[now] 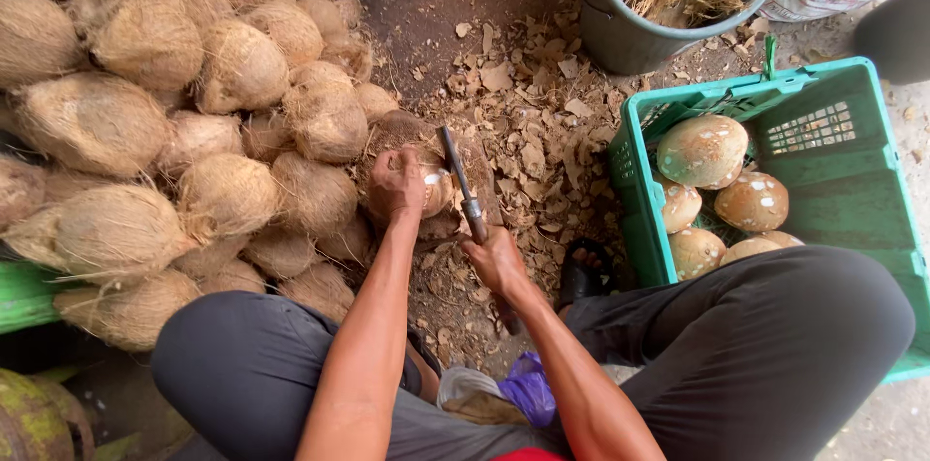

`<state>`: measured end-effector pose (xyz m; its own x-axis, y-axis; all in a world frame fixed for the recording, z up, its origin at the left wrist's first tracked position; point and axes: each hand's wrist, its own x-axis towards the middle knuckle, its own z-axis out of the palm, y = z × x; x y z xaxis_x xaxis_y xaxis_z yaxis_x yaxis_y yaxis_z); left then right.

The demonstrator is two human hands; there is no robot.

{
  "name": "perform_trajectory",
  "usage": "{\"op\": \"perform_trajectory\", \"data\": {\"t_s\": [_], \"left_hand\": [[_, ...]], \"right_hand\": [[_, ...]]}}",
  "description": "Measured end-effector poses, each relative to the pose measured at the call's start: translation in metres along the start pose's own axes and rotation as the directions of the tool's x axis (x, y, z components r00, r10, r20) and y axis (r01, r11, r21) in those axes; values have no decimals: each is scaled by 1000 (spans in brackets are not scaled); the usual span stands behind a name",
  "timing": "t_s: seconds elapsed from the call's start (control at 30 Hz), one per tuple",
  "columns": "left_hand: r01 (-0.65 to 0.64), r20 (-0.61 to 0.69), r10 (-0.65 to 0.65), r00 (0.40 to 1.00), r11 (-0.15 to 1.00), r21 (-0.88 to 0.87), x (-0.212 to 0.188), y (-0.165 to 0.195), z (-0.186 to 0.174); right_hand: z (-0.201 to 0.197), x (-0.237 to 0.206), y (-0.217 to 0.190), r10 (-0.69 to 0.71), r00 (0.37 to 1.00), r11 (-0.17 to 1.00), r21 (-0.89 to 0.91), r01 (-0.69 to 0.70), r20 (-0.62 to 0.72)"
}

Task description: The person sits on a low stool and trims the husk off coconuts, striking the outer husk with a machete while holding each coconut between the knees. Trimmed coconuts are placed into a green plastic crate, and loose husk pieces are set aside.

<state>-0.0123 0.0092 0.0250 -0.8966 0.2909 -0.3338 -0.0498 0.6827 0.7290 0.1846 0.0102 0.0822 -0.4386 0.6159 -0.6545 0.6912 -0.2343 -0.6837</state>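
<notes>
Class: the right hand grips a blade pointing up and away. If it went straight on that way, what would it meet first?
Probably the coconut under the left hand; the blade in the right hand already lies beside it, though depth is unclear.

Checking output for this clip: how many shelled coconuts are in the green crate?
5 visible in the green crate: one large on top, one at right, one at left, two along the near edge. More may lie hidden underneath.

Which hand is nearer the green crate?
Right. The right hand, gripping the blade, sits closer to the green crate; the left hand holds a coconut farther away.
</notes>
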Motion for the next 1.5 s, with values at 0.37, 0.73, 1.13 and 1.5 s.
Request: {"op": "perform_trajectory", "data": {"t_s": [0.37, 0.73, 1.13, 1.5], "left_hand": [[37, 55, -32, 998, 996, -78, -2, -7, -4], [35, 12, -34, 999, 995, -91, -6, -8, -4], [7, -36, -10, 999, 997, -82, -2, -4, 0], [20, -90, -37, 995, 983, -181, -14, 10, -8]], "right_hand": [[5, 8, 23, -74, 997, 968, 238, 77, -23], [-2, 11, 18, -328, 918, 924, 129, 361, -221], [-5, 6, 9, -120, 988, 991, 48, 125, -96], [1, 5, 21, 108, 992, 987, 109, -115, 67]]}}
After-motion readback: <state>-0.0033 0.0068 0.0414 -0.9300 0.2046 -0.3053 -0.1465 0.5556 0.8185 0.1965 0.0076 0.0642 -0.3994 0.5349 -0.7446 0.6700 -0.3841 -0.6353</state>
